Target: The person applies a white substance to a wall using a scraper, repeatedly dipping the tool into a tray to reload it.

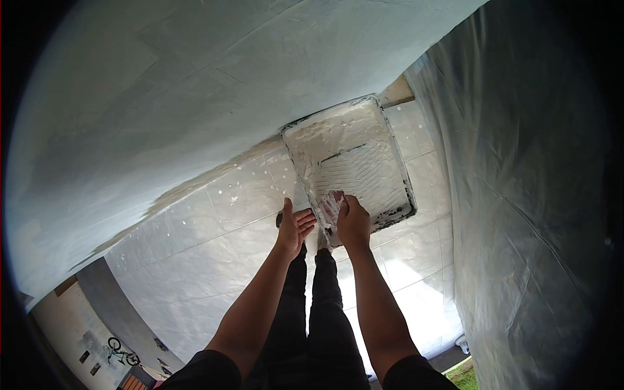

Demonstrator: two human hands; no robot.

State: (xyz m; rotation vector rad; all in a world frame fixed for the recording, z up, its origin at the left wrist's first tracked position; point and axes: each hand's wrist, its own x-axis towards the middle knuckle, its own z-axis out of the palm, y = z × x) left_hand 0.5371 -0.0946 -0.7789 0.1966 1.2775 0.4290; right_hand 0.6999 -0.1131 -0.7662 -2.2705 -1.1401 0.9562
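Observation:
My right hand [354, 224] pinches a flat, reddish piece smeared with white paint [331, 207]; I cannot tell what kind of thing it is. It overlaps the near left corner of a paint tray [354, 172]. White paint coats the tray's ribbed slope, and dark patches show along its rim. Just left of that corner is my left hand [296, 227], empty, palm turned inward, thumb up and fingers apart. Its fingertips come close to the tray's edge.
Tiles with white paint spots [247, 195] cover the floor. A pale wall [195, 97] rises on the left, and clear plastic sheeting [526, 195] hangs on the right. My legs [331, 305] are below my hands. A bicycle [123, 352] stands far off at lower left.

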